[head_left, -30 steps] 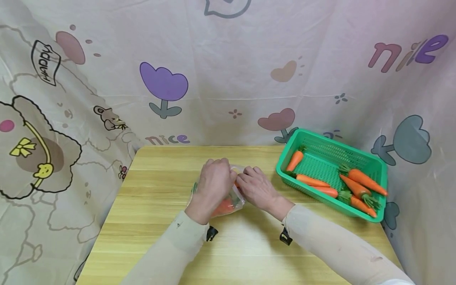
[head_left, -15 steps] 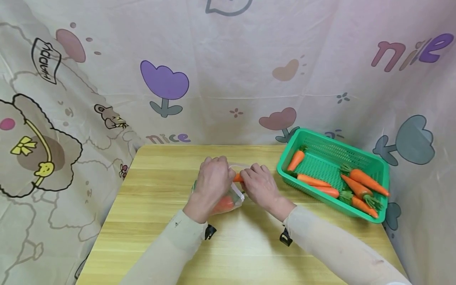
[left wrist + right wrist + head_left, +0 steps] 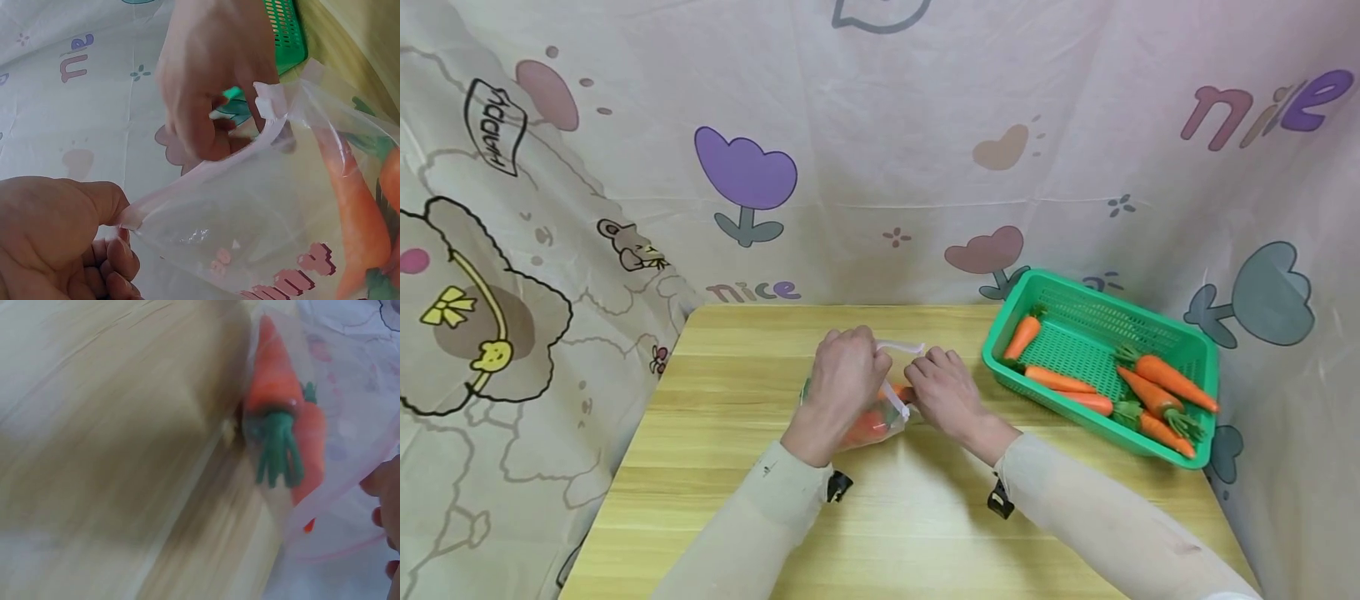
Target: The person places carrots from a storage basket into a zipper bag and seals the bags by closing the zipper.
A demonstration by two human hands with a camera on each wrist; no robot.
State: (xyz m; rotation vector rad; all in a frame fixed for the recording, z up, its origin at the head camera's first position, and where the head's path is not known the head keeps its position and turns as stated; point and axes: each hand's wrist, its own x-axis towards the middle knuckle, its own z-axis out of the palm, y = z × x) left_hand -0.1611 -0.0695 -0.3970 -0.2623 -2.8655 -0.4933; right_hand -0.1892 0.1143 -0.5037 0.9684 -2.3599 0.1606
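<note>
My left hand (image 3: 842, 379) and my right hand (image 3: 943, 392) met near the middle of the table (image 3: 737, 400), with the zip bag (image 3: 880, 417) lying on the table between and under them. My left hand held the bag's left rim; my right hand held its right rim. Two carrots (image 3: 278, 419) lay inside the bag, side by side. The basket (image 3: 1150, 329) stood on the table's right rear part, well apart from my right hand, and loose carrots (image 3: 1157, 392) lay in it. The curtain (image 3: 880, 167) hung behind and to both sides of the table.
</note>
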